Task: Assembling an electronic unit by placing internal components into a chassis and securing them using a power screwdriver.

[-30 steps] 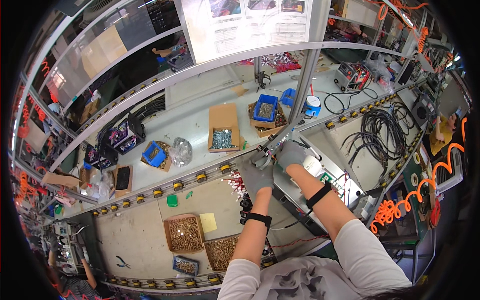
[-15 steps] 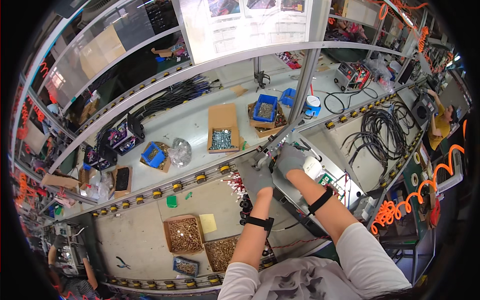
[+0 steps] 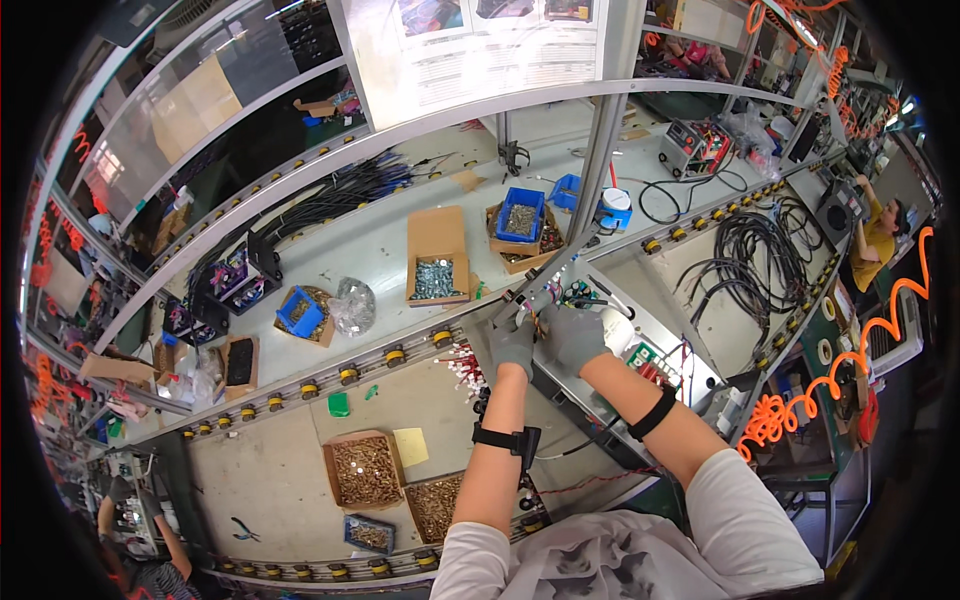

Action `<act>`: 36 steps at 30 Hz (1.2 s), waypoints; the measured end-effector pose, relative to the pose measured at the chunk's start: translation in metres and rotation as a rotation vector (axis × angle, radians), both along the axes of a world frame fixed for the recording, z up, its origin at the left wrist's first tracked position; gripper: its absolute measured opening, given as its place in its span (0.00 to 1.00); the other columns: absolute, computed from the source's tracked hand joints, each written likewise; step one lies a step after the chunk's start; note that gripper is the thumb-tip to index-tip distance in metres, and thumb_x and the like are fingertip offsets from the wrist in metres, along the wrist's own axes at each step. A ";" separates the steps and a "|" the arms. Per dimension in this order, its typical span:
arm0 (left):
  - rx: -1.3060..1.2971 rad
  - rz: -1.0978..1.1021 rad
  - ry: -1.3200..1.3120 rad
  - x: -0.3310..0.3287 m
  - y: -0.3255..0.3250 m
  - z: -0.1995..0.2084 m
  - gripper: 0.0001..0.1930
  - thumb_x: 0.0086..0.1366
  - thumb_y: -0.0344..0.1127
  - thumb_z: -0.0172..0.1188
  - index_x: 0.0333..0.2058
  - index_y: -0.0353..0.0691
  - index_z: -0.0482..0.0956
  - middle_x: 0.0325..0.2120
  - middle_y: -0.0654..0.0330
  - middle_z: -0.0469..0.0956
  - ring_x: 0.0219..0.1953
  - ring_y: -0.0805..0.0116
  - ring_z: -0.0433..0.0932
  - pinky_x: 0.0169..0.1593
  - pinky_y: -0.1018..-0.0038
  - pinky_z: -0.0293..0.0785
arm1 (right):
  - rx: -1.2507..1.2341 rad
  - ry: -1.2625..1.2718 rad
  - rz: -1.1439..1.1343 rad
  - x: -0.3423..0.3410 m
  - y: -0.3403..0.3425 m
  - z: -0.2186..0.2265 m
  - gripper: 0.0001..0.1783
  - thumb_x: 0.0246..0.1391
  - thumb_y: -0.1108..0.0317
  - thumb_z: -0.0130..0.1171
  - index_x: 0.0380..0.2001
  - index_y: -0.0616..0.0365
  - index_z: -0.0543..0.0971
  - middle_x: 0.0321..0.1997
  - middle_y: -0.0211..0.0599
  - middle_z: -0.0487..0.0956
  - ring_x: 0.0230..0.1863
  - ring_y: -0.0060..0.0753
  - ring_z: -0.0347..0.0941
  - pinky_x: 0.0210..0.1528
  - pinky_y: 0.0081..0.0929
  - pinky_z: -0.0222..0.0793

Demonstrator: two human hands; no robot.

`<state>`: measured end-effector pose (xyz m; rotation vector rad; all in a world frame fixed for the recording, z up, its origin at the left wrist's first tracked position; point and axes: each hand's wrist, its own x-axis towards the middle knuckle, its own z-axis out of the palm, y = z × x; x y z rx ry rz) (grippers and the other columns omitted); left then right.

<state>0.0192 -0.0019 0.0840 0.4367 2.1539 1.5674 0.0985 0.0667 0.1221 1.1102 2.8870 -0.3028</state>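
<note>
The person's gloved left hand (image 3: 513, 343) and right hand (image 3: 578, 338) are side by side at the far-left end of the metal chassis (image 3: 648, 328), by some wires (image 3: 541, 325); whether their fingers grip anything cannot be told (the hands hide it). Left of the chassis, a cardboard box (image 3: 395, 463) holds brass-coloured fasteners (image 3: 363, 471); beyond the chassis, an open carton (image 3: 436, 235) holds silvery fasteners (image 3: 434, 279) and a blue bin (image 3: 517, 237) holds small metal parts (image 3: 520, 219).

And there, glare bleached the white sheet (image 3: 470, 75) before me; just below it, the metal rail (image 3: 450, 114) bowed, my view's rim black!
</note>
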 end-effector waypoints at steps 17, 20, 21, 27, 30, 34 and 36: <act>-0.302 0.188 0.266 0.017 0.000 -0.008 0.26 0.51 0.40 0.58 0.48 0.33 0.67 0.37 0.48 0.72 0.45 0.48 0.70 0.50 0.62 0.65 | -0.080 0.075 -0.405 -0.029 0.030 -0.012 0.12 0.47 0.59 0.55 0.32 0.50 0.82 0.35 0.40 0.80 0.39 0.43 0.77 0.41 0.36 0.72; -0.215 0.271 0.477 0.005 -0.001 -0.011 0.27 0.49 0.36 0.59 0.48 0.34 0.65 0.42 0.47 0.69 0.48 0.47 0.67 0.51 0.61 0.65 | -0.104 0.074 -0.433 -0.033 0.028 -0.009 0.12 0.47 0.59 0.55 0.32 0.49 0.82 0.35 0.40 0.80 0.40 0.43 0.77 0.41 0.36 0.72; -0.093 0.247 0.564 0.000 -0.002 -0.012 0.27 0.48 0.34 0.60 0.47 0.34 0.65 0.45 0.46 0.68 0.50 0.47 0.67 0.50 0.61 0.66 | -0.128 0.065 -0.450 -0.033 0.028 -0.007 0.12 0.47 0.59 0.55 0.32 0.49 0.82 0.35 0.39 0.80 0.39 0.43 0.77 0.41 0.36 0.72; -0.069 0.103 0.464 -0.015 -0.004 -0.027 0.24 0.48 0.25 0.54 0.47 0.35 0.68 0.40 0.49 0.74 0.44 0.52 0.74 0.48 0.65 0.69 | -0.180 0.064 -0.455 -0.036 0.031 -0.009 0.12 0.47 0.57 0.54 0.31 0.47 0.83 0.34 0.39 0.80 0.37 0.42 0.77 0.40 0.36 0.72; -0.119 0.118 0.501 -0.012 -0.002 -0.030 0.22 0.48 0.24 0.53 0.46 0.35 0.69 0.40 0.49 0.75 0.43 0.52 0.74 0.47 0.65 0.69 | -0.174 0.082 -0.462 -0.033 0.031 -0.008 0.12 0.47 0.57 0.54 0.32 0.45 0.83 0.34 0.39 0.80 0.37 0.42 0.77 0.39 0.36 0.72; -0.129 0.110 0.522 -0.016 -0.003 -0.034 0.19 0.47 0.25 0.54 0.43 0.36 0.70 0.38 0.50 0.75 0.42 0.51 0.74 0.46 0.64 0.69 | -0.181 0.069 -0.480 -0.034 0.031 -0.009 0.12 0.47 0.57 0.54 0.32 0.43 0.83 0.34 0.39 0.80 0.38 0.42 0.77 0.40 0.35 0.72; -0.125 0.094 0.558 -0.017 -0.005 -0.034 0.18 0.47 0.25 0.54 0.41 0.37 0.70 0.37 0.50 0.75 0.40 0.50 0.74 0.44 0.63 0.69 | -0.175 0.063 -0.482 -0.034 0.031 -0.010 0.12 0.47 0.57 0.54 0.32 0.44 0.83 0.34 0.39 0.80 0.38 0.42 0.77 0.40 0.35 0.72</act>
